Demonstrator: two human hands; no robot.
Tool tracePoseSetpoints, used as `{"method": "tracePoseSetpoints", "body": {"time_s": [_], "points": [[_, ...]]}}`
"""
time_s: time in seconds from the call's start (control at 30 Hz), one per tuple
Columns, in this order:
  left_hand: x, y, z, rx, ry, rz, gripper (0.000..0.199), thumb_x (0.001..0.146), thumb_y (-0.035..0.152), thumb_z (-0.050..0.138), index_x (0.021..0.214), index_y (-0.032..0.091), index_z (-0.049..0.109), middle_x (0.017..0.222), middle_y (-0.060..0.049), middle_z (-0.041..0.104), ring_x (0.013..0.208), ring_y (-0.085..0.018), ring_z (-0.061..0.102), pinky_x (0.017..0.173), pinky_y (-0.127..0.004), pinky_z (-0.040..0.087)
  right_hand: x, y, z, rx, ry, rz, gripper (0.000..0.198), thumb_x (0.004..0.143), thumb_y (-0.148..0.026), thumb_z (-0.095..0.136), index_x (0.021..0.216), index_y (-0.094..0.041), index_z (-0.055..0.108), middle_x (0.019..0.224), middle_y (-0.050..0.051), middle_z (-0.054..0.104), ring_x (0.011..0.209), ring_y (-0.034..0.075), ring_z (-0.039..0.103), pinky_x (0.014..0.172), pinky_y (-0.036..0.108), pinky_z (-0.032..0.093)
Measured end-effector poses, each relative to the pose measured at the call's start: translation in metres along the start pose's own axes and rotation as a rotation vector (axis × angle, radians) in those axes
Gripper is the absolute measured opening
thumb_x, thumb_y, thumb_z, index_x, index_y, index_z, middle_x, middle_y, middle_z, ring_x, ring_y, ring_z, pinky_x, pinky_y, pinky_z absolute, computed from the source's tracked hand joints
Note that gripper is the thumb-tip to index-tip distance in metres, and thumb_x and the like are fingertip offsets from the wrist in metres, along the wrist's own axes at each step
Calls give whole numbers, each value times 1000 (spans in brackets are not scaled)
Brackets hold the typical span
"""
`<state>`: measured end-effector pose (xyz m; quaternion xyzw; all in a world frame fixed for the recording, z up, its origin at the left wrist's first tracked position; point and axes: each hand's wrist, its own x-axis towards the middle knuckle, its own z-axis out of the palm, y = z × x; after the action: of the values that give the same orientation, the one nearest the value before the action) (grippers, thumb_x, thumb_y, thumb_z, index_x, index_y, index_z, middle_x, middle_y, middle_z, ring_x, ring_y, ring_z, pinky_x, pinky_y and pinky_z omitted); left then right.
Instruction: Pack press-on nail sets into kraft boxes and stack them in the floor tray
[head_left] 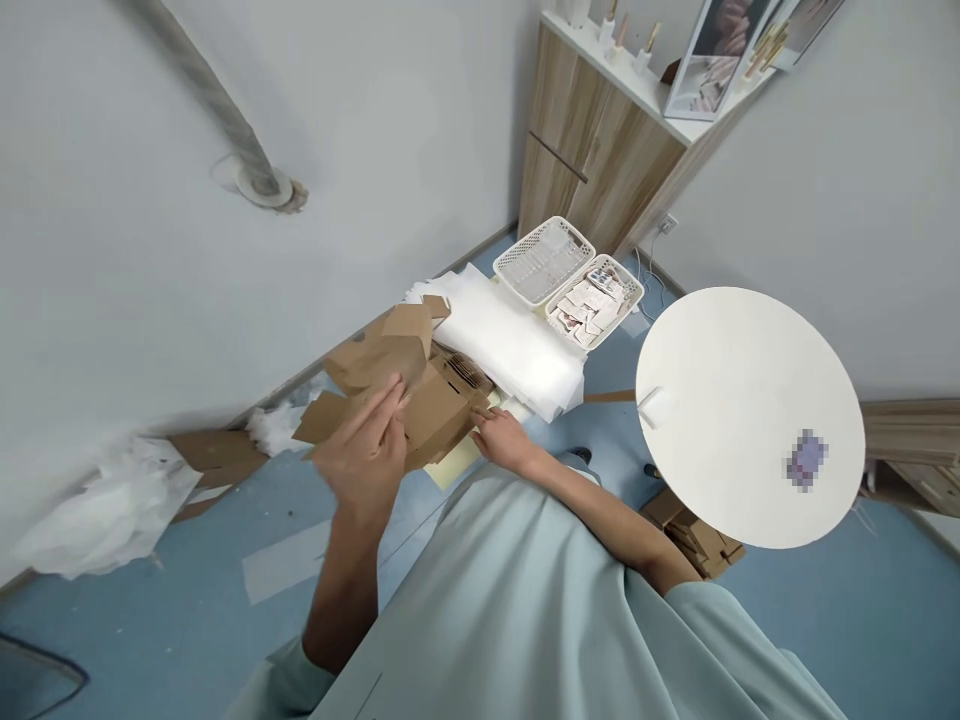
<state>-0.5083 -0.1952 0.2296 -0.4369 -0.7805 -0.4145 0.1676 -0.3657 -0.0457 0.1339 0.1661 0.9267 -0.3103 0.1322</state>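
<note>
A brown cardboard box (435,412) with raised flaps lies in front of me, beside the stack of white sheets. My left hand (366,435) is over its left side, fingers stretched out and lying against a raised cardboard flap (386,362). The palm side is hidden, and the hand is slightly blurred. With bent fingers, my right hand (504,436) pinches the box's right edge. Behind the box, a row of thin brown cardboard edges (466,370) shows, partly covered by the flaps.
White sheets (510,345) lie beyond the box, near two white baskets (523,297) holding small packs and cards. A round white table (739,400) stands at right, with cardboard (701,535) under it. Crumpled white wrapping (112,515) lies along the left wall. A wooden cabinet (592,120) stands behind.
</note>
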Motion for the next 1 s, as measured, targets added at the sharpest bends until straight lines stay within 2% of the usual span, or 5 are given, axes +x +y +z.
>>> {"method": "tracePoseSetpoints", "body": {"time_s": [0.13, 0.27, 0.47, 0.73, 1.0], "points": [[21, 35, 14, -81, -6, 247, 48, 105, 11, 60, 147, 32, 71, 130, -3, 81, 115, -25, 80, 99, -39, 68, -53, 25, -58, 233, 405, 40, 28, 113, -31, 51, 114, -22, 77, 113, 12, 78, 106, 27, 67, 101, 42, 52], [37, 83, 57, -211, -131, 504, 54, 106, 7, 55, 155, 29, 62, 132, -5, 80, 120, -25, 78, 101, -37, 68, -131, 58, -132, 366, 868, 226, 37, 111, -50, 54, 96, -24, 77, 93, 8, 74, 91, 26, 63, 88, 41, 52], [41, 186, 153, -491, -405, 803, 53, 111, 9, 46, 160, 27, 56, 140, -7, 75, 134, -24, 70, 110, -35, 62, -251, 109, -180, 448, 1139, 398, 37, 96, -62, 74, 88, -26, 74, 88, 3, 74, 84, 23, 64, 79, 38, 53], [-31, 329, 316, -732, -683, 1058, 53, 111, 7, 41, 159, 24, 55, 148, -8, 70, 144, -21, 61, 114, -36, 60, -386, 239, -125, 482, 1256, 896, 34, 96, -54, 66, 80, -24, 66, 78, 4, 68, 76, 22, 62, 72, 34, 48], [-159, 386, 450, -499, -1342, 1055, 53, 104, 2, 45, 149, 22, 67, 148, -11, 70, 140, -22, 67, 113, -39, 59, -440, 375, 0, 868, 1180, 1144, 44, 83, -61, 62, 86, -19, 71, 84, 8, 75, 78, 24, 63, 74, 34, 49]]}}
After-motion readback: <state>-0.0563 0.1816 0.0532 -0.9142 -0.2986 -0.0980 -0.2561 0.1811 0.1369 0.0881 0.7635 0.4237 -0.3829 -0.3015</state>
